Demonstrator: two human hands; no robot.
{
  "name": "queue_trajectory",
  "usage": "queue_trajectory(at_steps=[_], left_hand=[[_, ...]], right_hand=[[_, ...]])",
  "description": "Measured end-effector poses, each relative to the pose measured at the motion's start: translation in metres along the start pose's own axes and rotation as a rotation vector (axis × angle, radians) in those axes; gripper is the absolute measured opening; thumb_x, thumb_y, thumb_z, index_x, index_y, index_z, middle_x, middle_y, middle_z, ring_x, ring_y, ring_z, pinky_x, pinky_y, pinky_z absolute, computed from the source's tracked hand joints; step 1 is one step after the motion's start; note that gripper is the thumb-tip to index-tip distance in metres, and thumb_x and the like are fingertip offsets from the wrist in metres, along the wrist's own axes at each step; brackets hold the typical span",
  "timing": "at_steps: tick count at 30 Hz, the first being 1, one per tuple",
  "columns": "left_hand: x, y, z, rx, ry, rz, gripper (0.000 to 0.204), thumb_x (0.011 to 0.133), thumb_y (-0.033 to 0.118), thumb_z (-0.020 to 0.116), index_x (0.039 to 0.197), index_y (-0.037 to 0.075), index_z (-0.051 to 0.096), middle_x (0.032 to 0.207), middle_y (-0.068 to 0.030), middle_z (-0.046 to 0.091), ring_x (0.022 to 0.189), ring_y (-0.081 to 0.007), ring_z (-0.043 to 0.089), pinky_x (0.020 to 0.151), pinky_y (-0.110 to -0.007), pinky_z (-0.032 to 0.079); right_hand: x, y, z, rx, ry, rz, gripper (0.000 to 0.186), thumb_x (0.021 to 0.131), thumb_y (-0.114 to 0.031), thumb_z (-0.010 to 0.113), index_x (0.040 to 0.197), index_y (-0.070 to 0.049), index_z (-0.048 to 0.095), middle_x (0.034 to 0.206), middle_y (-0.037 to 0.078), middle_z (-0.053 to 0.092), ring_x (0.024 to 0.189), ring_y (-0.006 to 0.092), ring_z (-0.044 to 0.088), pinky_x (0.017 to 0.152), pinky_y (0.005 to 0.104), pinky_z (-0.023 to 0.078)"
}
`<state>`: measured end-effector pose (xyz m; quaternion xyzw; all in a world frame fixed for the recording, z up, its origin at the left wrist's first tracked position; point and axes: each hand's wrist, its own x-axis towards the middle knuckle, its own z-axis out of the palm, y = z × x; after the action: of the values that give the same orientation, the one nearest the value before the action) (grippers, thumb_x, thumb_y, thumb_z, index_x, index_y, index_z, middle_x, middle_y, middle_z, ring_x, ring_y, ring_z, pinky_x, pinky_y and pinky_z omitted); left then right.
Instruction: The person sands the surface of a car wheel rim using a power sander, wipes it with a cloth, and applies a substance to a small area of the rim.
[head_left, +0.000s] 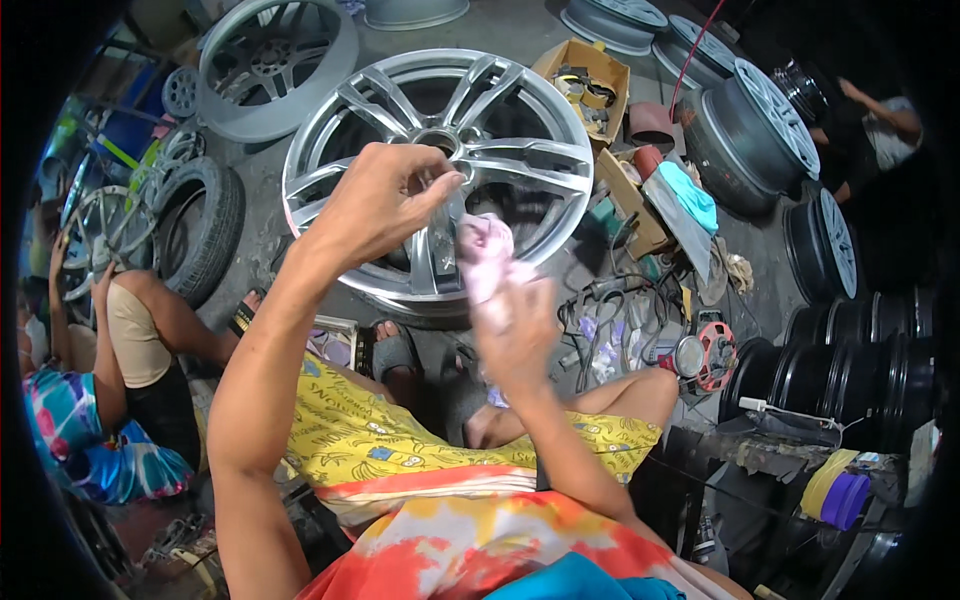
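Sits with bare legs bent before a silver multi-spoke wheel (500, 147), lying face up just beyond the knees. Grasps a crumpled pale pink cloth (485, 245) in the right hand (515, 325), blurred at the wheel's lower right edge; cannot tell touching from hovering there. Curls the left hand (390, 200) above the wheel near the hub, thumb and forefinger almost meeting; cannot tell of anything pinched between them.

Has an open cardboard box (612, 72) at the wheel's far right, filled with yellow and dark curved pieces (580, 92), too small to name. Has a second cardboard box (625, 190) nearer, just right of the wheel, partly covered by a grey sheet (690, 240) with a turquoise cloth (688, 195) on top; cannot make out the contents underneath. Has a reddish-brown cylinder (652, 122) between the two boxes and a large upright wheel (775, 120); cannot see inside. Has a shallow pale-edged tray (338, 321) on the floor beside the left foot, with light purplish pieces inside, partly hidden by the left arm. Has loose cords (640, 300) and a red reel (716, 357) on the floor at the right, outside any container.
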<state>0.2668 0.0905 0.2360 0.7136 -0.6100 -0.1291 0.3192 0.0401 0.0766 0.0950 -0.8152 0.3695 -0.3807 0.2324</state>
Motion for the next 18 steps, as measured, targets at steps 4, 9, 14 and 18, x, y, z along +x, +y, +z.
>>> queue_trajectory(at_steps=[4,9,14,18], left_hand=[[-0.003,-0.008,0.003,-0.010,-0.030,-0.021,0.029,0.099,0.022,0.070,0.099,-0.007,0.073,0.072,-0.0115,0.064,0.066,-0.0128,0.052,0.062,-0.032,0.046],[-0.001,0.003,-0.002,-0.008,-0.015,0.010,0.029,0.098,0.022,0.070,0.099,-0.007,0.074,0.071,-0.0122,0.065,0.065,-0.0133,0.053,0.062,-0.033,0.047],[0.000,-0.011,-0.002,-0.030,-0.023,-0.034,0.030,0.098,0.023,0.070,0.099,-0.006,0.075,0.073,-0.0144,0.068,0.066,-0.0161,0.057,0.064,-0.034,0.048],[0.006,-0.007,-0.008,-0.006,0.024,-0.072,0.033,0.097,0.026,0.070,0.100,-0.006,0.076,0.077,-0.0241,0.070,0.069,-0.0325,0.067,0.072,-0.042,0.053]], right_hand=[[-0.012,0.002,0.027,0.171,-0.035,-0.114,0.055,0.081,-0.014,0.080,0.135,-0.014,0.069,0.111,0.016,0.056,0.088,0.0382,0.069,0.071,0.0469,0.060],[0.093,0.146,0.001,-0.130,0.381,-0.129,0.028,0.100,-0.025,0.067,0.104,0.002,0.060,0.096,0.021,0.058,0.094,0.0438,0.060,0.083,0.0514,0.047],[0.217,0.174,-0.068,-0.202,0.310,-0.107,0.046,0.100,-0.042,0.069,0.115,0.001,0.064,0.111,0.025,0.055,0.107,0.0450,0.060,0.091,0.0515,0.049],[0.218,0.143,-0.058,-0.195,0.023,-0.135,0.040,0.098,-0.038,0.071,0.110,-0.001,0.066,0.116,0.023,0.057,0.108,0.0426,0.064,0.091,0.0521,0.052]])
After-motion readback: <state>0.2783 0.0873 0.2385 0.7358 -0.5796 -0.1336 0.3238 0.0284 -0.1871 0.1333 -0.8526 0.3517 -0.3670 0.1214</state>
